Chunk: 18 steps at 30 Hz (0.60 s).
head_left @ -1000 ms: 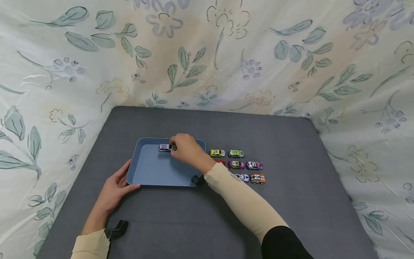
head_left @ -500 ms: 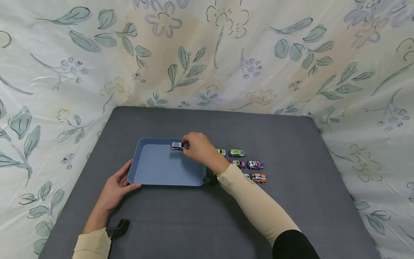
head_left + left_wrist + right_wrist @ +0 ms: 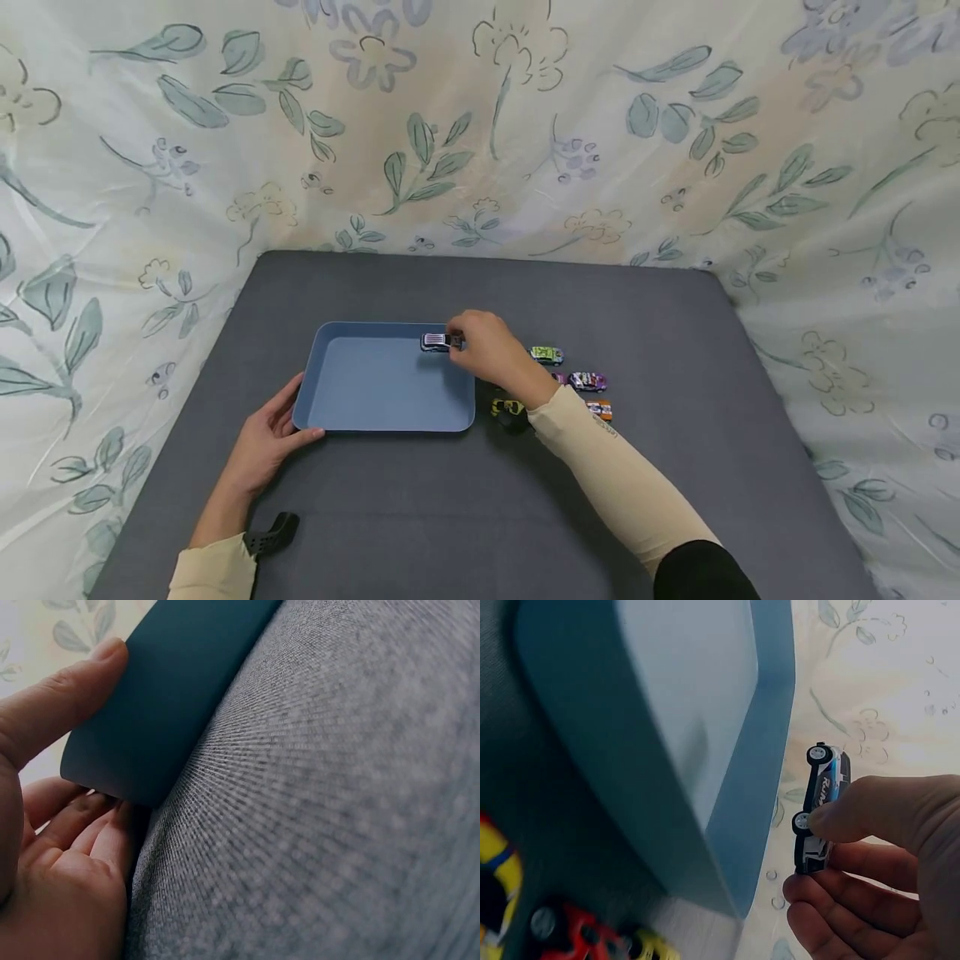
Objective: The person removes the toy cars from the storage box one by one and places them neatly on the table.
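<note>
My right hand [image 3: 491, 350] pinches a small toy car [image 3: 823, 806] between thumb and fingers. The car is white and black with blue trim and printed lettering, held above the back right part of a blue tray [image 3: 390, 420]. At the tray's front left corner, my left hand [image 3: 262, 442] grips the wall, the thumb along the front and the fingers round the left side. The left wrist view shows that thumb [image 3: 82, 686] against the tray's outer wall. No car lies on the visible tray floor.
Right of the tray stand several toy cars, including a green car [image 3: 547, 356], a purple and white car [image 3: 588, 382], an orange car [image 3: 602, 409] and a yellow-black car [image 3: 508, 407]. A red car [image 3: 581, 937] shows beside the tray. Floral cloth [image 3: 420, 167] hangs behind the grey table [image 3: 420, 508].
My right hand has moved rightward with the toy car, from the middle of the tray's back side to its back right corner. The left hand has stayed at the tray's corner.
</note>
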{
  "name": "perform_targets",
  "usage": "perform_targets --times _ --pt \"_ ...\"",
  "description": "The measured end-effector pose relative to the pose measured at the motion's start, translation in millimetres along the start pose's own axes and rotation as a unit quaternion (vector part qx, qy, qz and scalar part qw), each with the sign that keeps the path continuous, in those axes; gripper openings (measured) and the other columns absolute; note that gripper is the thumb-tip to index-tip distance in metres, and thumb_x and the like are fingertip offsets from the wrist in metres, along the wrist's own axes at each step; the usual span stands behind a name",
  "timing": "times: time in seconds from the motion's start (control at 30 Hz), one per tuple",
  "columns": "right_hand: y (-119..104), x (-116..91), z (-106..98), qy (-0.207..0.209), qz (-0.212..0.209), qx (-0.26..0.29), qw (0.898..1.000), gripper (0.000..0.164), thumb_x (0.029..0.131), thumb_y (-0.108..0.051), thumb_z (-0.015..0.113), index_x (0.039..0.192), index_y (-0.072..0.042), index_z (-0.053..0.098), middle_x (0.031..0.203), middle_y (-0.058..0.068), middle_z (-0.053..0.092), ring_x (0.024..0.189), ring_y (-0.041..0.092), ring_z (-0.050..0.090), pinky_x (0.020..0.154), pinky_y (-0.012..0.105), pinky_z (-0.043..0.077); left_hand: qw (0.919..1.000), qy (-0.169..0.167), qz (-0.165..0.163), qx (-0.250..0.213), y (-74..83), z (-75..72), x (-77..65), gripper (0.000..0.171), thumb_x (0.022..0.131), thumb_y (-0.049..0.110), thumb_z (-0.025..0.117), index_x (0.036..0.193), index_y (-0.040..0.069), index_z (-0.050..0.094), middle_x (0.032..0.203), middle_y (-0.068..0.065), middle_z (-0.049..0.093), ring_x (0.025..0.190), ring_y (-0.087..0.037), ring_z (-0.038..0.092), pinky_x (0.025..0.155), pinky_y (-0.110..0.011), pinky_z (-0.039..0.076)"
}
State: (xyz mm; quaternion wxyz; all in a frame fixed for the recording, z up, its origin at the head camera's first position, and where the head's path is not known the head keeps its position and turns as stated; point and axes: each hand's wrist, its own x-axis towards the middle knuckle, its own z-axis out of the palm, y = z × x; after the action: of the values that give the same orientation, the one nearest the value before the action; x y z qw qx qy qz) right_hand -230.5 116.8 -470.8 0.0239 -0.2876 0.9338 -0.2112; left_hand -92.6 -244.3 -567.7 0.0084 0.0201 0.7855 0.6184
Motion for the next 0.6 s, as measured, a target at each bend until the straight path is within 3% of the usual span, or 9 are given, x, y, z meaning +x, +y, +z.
perform_targets --times 0.23,0.6 --pt "15.7 -13.2 -6.8 0.013 0.011 0.001 1.0 0.024 0.098 -0.012 0.081 0.121 -0.006 0.079 0.111 0.007 0.073 0.097 0.02 0.069 0.083 0.038 0.059 1.0 -0.003 -0.004 0.0 2.7 -0.8 -0.9 0.1 0.092 -0.001 0.086 0.172 0.004 0.026 0.171 -0.029 0.029 0.155 -0.041 0.035 0.103 -0.009 0.043" --pt "55.6 -39.2 -25.8 0.022 0.045 0.016 0.999 0.032 0.098 -0.01 0.079 0.129 -0.004 0.077 0.126 0.011 0.073 0.109 0.027 0.071 0.091 0.047 0.06 0.9999 -0.002 -0.008 0.014 3.9 -2.2 3.4 0.102 0.091 0.002 0.088 0.172 0.003 0.026 0.172 -0.028 0.029 0.155 -0.05 0.03 0.103 -0.008 0.041"
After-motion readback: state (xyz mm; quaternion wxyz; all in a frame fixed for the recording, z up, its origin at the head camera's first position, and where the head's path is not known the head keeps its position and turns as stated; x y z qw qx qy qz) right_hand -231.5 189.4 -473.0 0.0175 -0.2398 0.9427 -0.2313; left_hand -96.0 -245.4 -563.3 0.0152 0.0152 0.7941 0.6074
